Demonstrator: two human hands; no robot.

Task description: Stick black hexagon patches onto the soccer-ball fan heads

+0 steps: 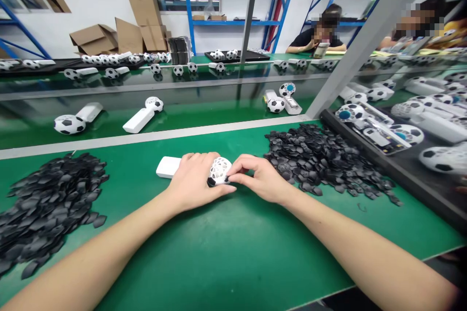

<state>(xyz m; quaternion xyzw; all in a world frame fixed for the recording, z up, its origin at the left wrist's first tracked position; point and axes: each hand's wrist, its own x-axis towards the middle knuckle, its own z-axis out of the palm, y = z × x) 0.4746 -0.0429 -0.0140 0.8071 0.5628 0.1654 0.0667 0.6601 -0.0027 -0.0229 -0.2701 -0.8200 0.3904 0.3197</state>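
Observation:
A white device with a handle and a football-shaped head [220,170] lies on the green table [219,252]. My left hand [195,180] is wrapped over it where handle and head meet, thumb along the near side. The handle's end sticks out to the left. At the head's right side, my right hand [251,175] pinches a small black piece [228,179] against the white lattice. One black patch shows at the head's lower left. Heaps of black pieces lie left [54,204] and right [328,160] of my hands.
Beyond a metal strip [182,134], a green belt [204,107] carries several football-shaped devices [70,124]. A black tray [430,194] of devices stands at the right, beside a slanted grey post [365,43]. Across the line sit two people; cardboard boxes [95,40] stand behind.

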